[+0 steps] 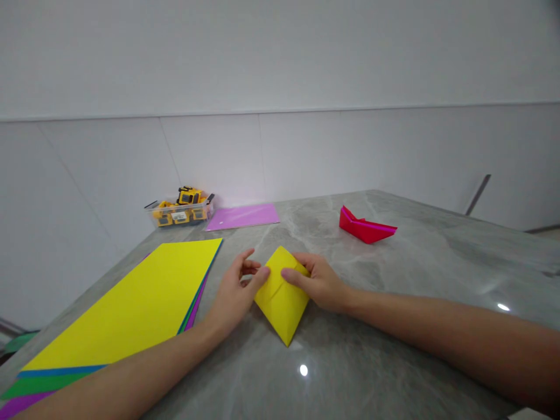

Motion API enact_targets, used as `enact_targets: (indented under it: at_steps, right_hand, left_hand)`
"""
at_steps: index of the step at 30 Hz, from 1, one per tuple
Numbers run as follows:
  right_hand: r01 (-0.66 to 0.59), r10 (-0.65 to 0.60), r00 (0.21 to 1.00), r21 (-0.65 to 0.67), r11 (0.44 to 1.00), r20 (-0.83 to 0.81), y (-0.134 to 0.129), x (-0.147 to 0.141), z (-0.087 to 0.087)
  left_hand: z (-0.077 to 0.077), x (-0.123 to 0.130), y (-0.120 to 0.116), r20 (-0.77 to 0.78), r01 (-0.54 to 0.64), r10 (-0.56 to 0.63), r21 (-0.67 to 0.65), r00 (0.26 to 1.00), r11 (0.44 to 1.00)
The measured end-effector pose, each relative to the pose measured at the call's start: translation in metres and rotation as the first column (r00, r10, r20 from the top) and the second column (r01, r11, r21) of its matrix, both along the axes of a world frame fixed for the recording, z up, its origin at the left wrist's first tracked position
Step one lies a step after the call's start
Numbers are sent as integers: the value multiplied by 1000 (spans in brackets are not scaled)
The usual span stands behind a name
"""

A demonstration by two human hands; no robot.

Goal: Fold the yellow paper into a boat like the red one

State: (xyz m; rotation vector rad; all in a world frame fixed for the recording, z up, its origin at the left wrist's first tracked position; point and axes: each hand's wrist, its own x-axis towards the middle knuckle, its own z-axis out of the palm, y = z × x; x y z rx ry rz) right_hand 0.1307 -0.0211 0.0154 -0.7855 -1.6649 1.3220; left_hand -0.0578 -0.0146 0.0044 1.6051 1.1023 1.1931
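Observation:
A folded piece of yellow paper (284, 309), shaped like a diamond with a crease across its upper half, is held just above the grey table, one corner pointing toward me. My right hand (321, 283) pinches its upper right side, thumb on the front face and fingers behind. On the opposite edge, my left hand (238, 286) has its thumb pressed on the paper's face, while its other fingers are loosely curled at the left edge. The fingertips behind the paper are partly hidden.
Large coloured sheets, yellow on top (135, 297), lie stacked at the left. Behind them stands a clear plastic box (192, 216) with yellow toy vehicles (190, 195). A purple sheet (245, 216) lies near the wall. A red folded paper boat (365, 228) rests at the right.

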Motion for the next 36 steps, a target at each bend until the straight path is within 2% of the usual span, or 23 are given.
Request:
enact_targets:
  at_steps: [1, 3, 5, 7, 9, 11, 13, 15, 17, 19, 25, 28, 30, 33, 36]
  right_hand:
    - [-7, 8, 1000, 28, 1000, -30, -1, 0, 0]
    - [31, -29, 999, 122, 992, -18, -2, 1, 0]
    - [110, -125, 991, 252, 962, 47, -1, 3, 0]
    - [172, -225, 969, 382, 908, 98, 1, 3, 0]
    - [226, -295, 949, 419, 880, 108, 4, 3, -2]
    - [304, -341, 939, 332, 893, 55, 8, 1, -5]
    - [353, -352, 935, 160, 922, -39, 11, -1, -9]
    - [276, -274, 956, 5, 961, -103, 14, -3, -11]
    - [125, -135, 985, -97, 987, -103, 15, -3, -13]
    - [32, -44, 996, -140, 990, -78, 15, -3, -13]
    - [87, -89, 996, -112, 990, -13, 13, -2, -13]
    - [58, -64, 997, -146, 988, -37, 12, -1, -11]
    - [-34, 22, 998, -230, 973, -56, 12, 0, -8]
    - [-189, 198, 980, -373, 908, -16, 10, 2, -2]
    - [-250, 306, 950, -431, 867, 66, 9, 3, 3]
  left_hand:
    - [1, 0, 2, 110, 43, -32, -103, 993, 994]
    - [3, -1, 5, 309, 225, -143, -248, 940, 942]
    - [5, -2, 4, 424, 388, -243, -299, 873, 872]
    - [5, -2, 2, 466, 449, -280, -305, 840, 840]
    - [5, -2, 0, 485, 445, -270, -292, 832, 847]
    - [4, -1, -2, 501, 439, -265, -268, 824, 858]
    - [3, -1, -3, 511, 441, -270, -248, 816, 863]
    - [3, -2, -3, 516, 443, -272, -242, 812, 864]
    - [2, -3, -3, 509, 436, -267, -247, 818, 866]
    - [2, -3, -3, 498, 429, -263, -254, 826, 867]
    - [2, -2, -3, 482, 406, -237, -283, 843, 869]
    - [3, -4, -2, 471, 391, -220, -304, 854, 869]
    - [3, -6, -1, 469, 405, -226, -326, 854, 854]
    - [2, -9, 1, 459, 491, -304, -370, 835, 789]
    - [2, -6, 1, 370, 536, -403, -411, 837, 737]
